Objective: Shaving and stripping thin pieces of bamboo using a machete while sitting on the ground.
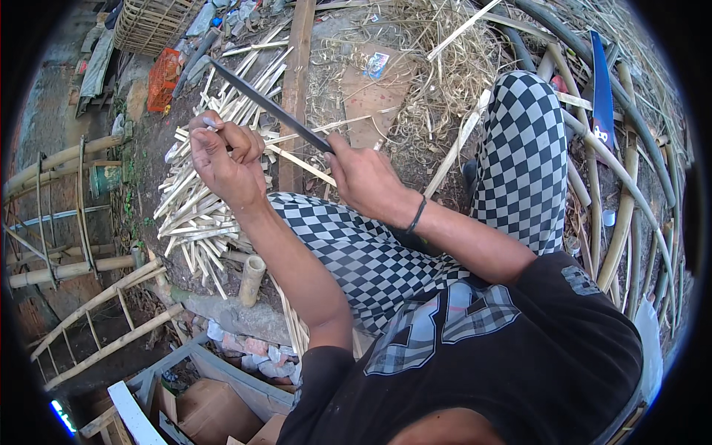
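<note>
My right hand (pixel 371 176) is wrapped round the grip of a long dark-bladed knife (pixel 271 107), its blade pointing up and to the left, past my left hand. My left hand (pixel 228 157) is raised with its fingers curled in; what they hold, if anything, is hidden. A thin pale bamboo strip (pixel 319 130) runs from beside the left fingers toward the right, passing behind the blade. Beneath and beyond the left hand lies a heap of split bamboo strips (pixel 196 211). Another strip (pixel 304 165) slants between the two hands.
A wooden plank (pixel 295 81) and fibrous shavings (pixel 434 81) lie ahead. A blue-bladed saw (pixel 601 96) rests at right among bamboo poles (pixel 623 200). An orange crate (pixel 162 80) and a woven basket (pixel 152 26) stand far left. A bamboo stump (pixel 252 280) and bamboo ladder (pixel 104 326) are nearer.
</note>
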`<action>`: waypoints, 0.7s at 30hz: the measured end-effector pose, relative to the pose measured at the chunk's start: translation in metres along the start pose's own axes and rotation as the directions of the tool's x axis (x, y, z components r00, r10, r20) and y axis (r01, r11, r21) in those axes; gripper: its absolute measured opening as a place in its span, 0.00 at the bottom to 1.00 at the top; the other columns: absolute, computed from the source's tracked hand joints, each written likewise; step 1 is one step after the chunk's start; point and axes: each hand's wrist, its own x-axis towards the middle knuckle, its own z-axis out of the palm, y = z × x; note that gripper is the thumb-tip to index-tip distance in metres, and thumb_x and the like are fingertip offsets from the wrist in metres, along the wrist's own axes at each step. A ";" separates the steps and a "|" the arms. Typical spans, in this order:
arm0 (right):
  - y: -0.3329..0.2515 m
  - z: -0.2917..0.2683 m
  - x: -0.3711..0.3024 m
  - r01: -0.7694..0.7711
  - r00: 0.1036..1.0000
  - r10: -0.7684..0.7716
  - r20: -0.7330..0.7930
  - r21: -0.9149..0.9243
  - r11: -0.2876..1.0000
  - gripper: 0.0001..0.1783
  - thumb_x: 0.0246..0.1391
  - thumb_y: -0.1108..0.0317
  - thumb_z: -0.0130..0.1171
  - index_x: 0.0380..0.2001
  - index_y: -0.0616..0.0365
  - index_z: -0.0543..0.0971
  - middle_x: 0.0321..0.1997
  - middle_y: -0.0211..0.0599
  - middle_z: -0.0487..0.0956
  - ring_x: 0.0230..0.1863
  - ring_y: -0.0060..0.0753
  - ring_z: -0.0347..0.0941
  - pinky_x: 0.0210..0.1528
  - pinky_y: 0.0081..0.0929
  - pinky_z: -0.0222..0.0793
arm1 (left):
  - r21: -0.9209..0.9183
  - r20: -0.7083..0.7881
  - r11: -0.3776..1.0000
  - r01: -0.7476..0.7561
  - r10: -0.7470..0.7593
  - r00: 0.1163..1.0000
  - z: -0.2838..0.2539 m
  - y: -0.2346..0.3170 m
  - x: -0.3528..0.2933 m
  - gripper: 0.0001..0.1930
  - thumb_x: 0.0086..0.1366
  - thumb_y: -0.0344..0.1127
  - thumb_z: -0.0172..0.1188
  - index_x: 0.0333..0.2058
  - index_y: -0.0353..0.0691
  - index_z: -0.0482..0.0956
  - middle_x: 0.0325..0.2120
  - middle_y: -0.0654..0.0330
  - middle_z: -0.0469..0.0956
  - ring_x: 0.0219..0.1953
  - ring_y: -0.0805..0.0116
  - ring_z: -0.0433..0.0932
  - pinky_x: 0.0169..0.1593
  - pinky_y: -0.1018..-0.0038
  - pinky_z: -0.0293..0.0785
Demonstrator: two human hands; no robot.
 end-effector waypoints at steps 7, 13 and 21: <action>0.021 0.021 0.002 0.122 0.989 -0.128 -0.070 -0.082 0.989 0.10 0.63 0.69 0.48 0.45 0.58 0.64 0.19 0.55 0.76 0.25 0.65 0.75 0.29 0.58 0.69 | 0.011 -0.053 1.000 -0.018 0.018 0.998 0.010 -0.006 0.001 0.19 0.76 0.52 0.43 0.33 0.43 0.63 0.09 0.72 0.45 0.11 0.82 0.39 0.17 0.77 0.37; -0.015 0.004 0.001 0.176 0.982 -0.163 0.093 -0.164 0.971 0.12 0.57 0.72 0.51 0.43 0.60 0.64 0.20 0.56 0.77 0.26 0.64 0.76 0.29 0.57 0.70 | -0.010 -0.120 1.000 -0.018 0.017 0.993 -0.005 -0.004 -0.005 0.19 0.75 0.53 0.43 0.31 0.44 0.62 0.08 0.72 0.46 0.11 0.82 0.40 0.17 0.77 0.36; 0.042 0.019 0.022 -0.039 0.994 0.060 0.089 -0.221 0.974 0.17 0.52 0.76 0.50 0.47 0.62 0.65 0.24 0.56 0.80 0.30 0.62 0.79 0.33 0.55 0.73 | 0.008 -0.104 0.998 -0.055 0.055 0.993 0.002 -0.006 -0.005 0.19 0.75 0.52 0.45 0.32 0.43 0.63 0.08 0.72 0.48 0.10 0.82 0.40 0.16 0.78 0.35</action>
